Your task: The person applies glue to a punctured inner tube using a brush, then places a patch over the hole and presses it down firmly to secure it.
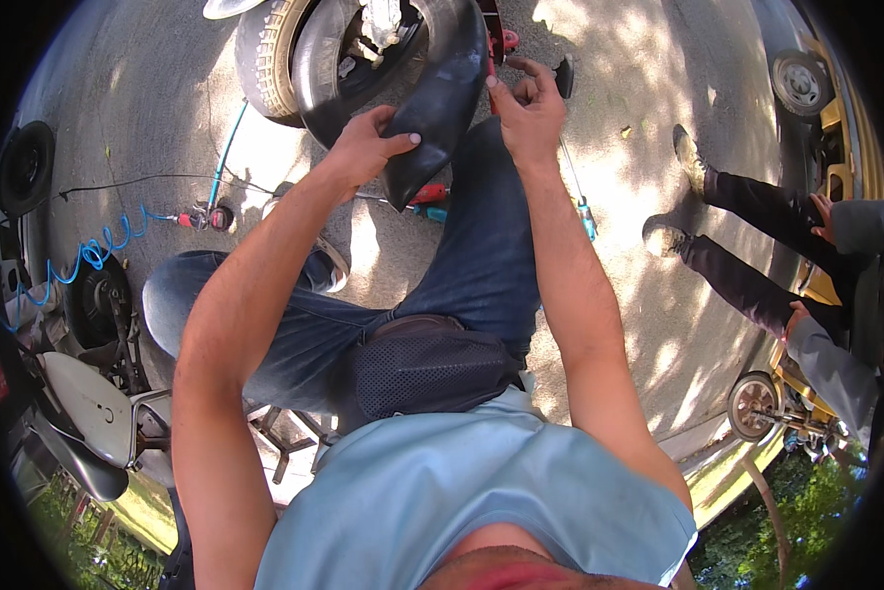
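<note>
A black rubber inner tube hangs down in front of the wheel, its lower fold pointing toward my knees. My left hand is closed on the tube's left edge, thumb lying across the rubber. Just right of the tube, my right hand is raised with thumb and forefinger curled together beside a red part; what they pinch, if anything, I cannot make out. Behind the tube are a smooth black tire ring and a knobby treaded tire, with a pale metal hub showing between.
Screwdrivers with red and teal handles lie below the tube; another teal-handled screwdriver lies right. A coiled blue air hose joins an inflator gauge. A seated person's legs extend from the right. A loose tire is far left.
</note>
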Demonstrator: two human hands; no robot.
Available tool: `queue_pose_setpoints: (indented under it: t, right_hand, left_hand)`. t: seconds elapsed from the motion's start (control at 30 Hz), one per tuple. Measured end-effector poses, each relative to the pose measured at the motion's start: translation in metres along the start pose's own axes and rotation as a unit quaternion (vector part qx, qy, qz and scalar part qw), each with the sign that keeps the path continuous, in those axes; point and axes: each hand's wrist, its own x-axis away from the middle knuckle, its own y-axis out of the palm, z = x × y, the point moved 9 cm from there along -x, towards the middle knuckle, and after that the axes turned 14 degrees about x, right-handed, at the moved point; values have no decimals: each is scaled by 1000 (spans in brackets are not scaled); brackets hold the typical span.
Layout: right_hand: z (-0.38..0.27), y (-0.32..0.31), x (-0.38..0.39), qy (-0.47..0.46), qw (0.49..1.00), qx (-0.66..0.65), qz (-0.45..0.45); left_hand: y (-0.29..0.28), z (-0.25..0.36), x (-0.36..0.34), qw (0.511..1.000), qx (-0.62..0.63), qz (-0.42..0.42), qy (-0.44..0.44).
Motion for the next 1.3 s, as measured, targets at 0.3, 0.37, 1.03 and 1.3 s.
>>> queue_pose_setpoints:
  t: [0.3,0.37,1.03,1.3]
  right_hand:
    - [4,18,-18,32,993,-92,-71]
    - [4,18,-16,41,992,-108,-59]
    - [24,31,-31,19,995,-35,-91]
    - [37,31,-31,18,993,-95,-68]
  left_hand:
    - [1,2,0,997,-77,0,21]
    - [3,4,0,989,-138,-1,46]
    - [-4,-13,-17,965,-244,19,97]
    - [-2,-9,-13,957,-270,18,101]
